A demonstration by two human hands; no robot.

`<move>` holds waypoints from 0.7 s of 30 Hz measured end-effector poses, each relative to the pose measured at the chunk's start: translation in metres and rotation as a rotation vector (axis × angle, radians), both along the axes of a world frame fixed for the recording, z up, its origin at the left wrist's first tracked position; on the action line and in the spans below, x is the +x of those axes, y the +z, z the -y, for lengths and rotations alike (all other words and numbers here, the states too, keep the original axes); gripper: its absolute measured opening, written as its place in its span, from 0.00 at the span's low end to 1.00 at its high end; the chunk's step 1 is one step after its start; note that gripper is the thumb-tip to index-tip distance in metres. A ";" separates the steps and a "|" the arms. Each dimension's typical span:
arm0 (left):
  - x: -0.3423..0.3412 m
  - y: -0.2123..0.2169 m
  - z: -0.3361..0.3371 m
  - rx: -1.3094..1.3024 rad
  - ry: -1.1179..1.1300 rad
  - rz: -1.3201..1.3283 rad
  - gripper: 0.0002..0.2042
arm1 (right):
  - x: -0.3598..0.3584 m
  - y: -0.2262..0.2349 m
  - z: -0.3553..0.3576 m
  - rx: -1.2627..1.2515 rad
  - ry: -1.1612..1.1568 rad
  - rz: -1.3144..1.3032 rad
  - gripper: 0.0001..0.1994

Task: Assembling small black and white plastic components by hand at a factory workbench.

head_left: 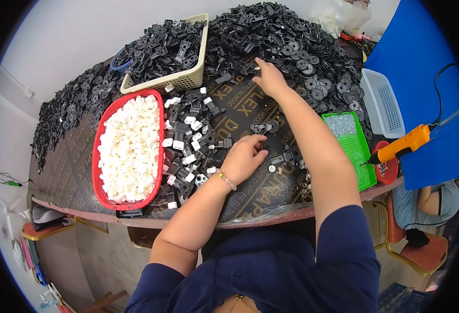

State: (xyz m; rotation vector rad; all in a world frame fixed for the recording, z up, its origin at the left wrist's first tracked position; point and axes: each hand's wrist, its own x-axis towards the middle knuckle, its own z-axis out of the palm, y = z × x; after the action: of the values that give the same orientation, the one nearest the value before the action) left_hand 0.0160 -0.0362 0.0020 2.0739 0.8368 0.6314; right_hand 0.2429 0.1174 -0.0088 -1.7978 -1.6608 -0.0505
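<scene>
My right hand (269,79) is stretched far across the dark table (250,195), fingers down at the edge of a large heap of black plastic parts (287,44). Whether it grips a piece I cannot tell. My left hand (245,156) rests nearer me, fingers curled at a small black part (261,151). A small black assembly (263,127) lies between the hands, another (282,157) just right of my left hand. To the left of that hand lies a pile of black and white small parts (190,141).
A red oval basket (107,117) of white pieces stands at the left, a beige basket (195,78) of black parts behind it. A green tray (355,151), a white basket (381,104), a red bowl (387,168) and a hanging orange electric screwdriver (401,146) are at the right. Another person sits low at the right.
</scene>
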 end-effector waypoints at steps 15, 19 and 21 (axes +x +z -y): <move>-0.002 0.008 -0.013 0.055 0.313 0.442 0.29 | -0.029 0.059 0.101 -0.579 0.424 -0.161 0.24; -0.001 0.010 -0.010 0.222 0.291 0.443 0.24 | -0.056 0.084 0.163 -0.493 0.495 -0.695 0.23; -0.003 0.010 -0.010 0.156 0.289 0.478 0.23 | -0.063 0.084 0.183 -0.457 0.475 -0.636 0.24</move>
State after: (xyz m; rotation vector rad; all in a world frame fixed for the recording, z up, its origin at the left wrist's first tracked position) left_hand 0.0130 -0.0266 0.0122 1.8282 0.8256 1.3246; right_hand 0.1797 -0.0659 0.0749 -1.4337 -1.6308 1.0692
